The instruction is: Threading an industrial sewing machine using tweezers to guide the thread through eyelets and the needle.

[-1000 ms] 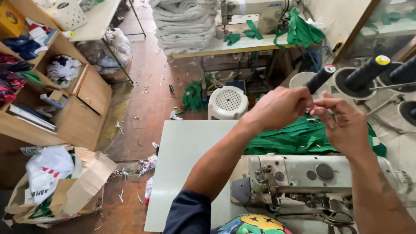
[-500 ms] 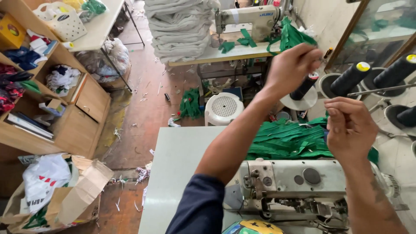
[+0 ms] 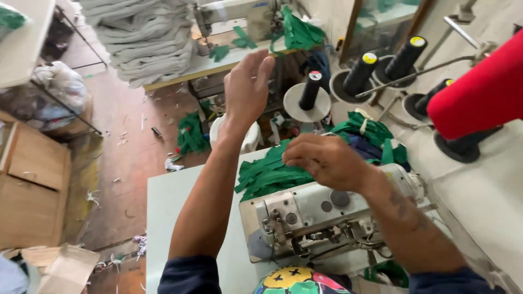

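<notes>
My left hand is raised high above the table with its fingers stretched and apart, and nothing shows in it. My right hand hovers low over the top of the white sewing machine. Its fingers are curled together, and any thread between them is too fine to see. A heap of green fabric pieces lies on the table just behind the machine, under and left of my right hand.
Black thread cones stand on a rack behind the fabric, and a big red cone is close at the right. A white stool, green scraps on the floor, folded grey cloth and wooden shelving lie to the left.
My hands have drawn apart. The left hand rose up and opened its fingers, while the right hand sank toward the sewing machine. The view has shifted closer to the machine.
</notes>
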